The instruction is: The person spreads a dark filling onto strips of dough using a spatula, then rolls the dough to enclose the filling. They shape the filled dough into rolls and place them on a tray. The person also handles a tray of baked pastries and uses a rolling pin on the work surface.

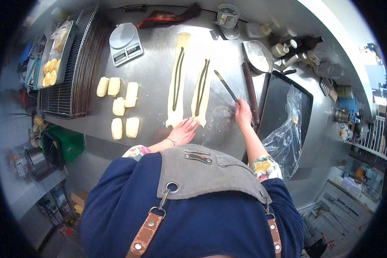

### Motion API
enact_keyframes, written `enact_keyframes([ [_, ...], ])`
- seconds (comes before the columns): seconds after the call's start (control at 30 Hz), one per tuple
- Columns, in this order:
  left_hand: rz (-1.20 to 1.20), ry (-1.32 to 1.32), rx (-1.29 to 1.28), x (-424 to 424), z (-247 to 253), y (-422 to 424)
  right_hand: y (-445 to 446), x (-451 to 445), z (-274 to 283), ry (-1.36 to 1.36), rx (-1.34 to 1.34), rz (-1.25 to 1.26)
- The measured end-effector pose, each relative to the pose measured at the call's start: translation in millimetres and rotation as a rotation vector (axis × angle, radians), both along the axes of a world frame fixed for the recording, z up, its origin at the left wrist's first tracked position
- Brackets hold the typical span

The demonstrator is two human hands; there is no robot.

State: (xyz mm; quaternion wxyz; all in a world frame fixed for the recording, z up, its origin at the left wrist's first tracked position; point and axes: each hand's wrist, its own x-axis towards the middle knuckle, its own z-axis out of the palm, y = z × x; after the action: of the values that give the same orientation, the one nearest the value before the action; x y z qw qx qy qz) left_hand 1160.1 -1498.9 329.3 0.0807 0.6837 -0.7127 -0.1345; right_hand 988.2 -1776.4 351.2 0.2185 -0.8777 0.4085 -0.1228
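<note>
Two long strips of rolled-out dough lie before me on the steel worktop, a left strip [171, 96] and a right strip [194, 96]. Each carries two thin dark lines of what may be chocolate along its length. My left hand [184, 131] lies palm down across the near ends of the strips, with its fingertips on the right one. To the right of the dough, my right hand [243, 112] grips a long, narrow, flat tool [225, 84], perhaps a spatula; it points away from me to the left. Several short dough rolls [133, 94] sit at the left.
A kitchen scale [125, 45] stands at the back left, beside stacked wire racks [80, 64]. Right of my right hand are a wooden rolling pin [250, 90], a scoop of white powder [258, 58], and a black baking tray [271, 106] with a plastic bag [287, 138] over it.
</note>
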Motion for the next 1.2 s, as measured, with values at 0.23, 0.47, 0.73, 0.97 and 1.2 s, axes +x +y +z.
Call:
enact_keyframes([
  [0.23,0.045,0.067,-0.008,2.7,-10.6,1.4,-61.7,59.8,40.3,0.166,-0.057,0.222],
  [0.47,0.059,0.067,-0.028,3.1,-20.3,4.0,-102.4,65.2,42.4,0.268,-0.340,0.753],
  [0.73,0.093,0.101,-0.034,3.2,-17.8,1.8,-83.3,53.7,22.9,0.324,-0.235,0.743],
  [0.97,0.096,0.120,0.003,3.6,-13.4,0.4,-131.2,80.1,3.5,0.274,-0.368,0.582],
  [1.2,0.090,0.084,0.006,3.4,-15.1,-0.6,-172.0,123.1,7.2,0.327,-0.387,0.490],
])
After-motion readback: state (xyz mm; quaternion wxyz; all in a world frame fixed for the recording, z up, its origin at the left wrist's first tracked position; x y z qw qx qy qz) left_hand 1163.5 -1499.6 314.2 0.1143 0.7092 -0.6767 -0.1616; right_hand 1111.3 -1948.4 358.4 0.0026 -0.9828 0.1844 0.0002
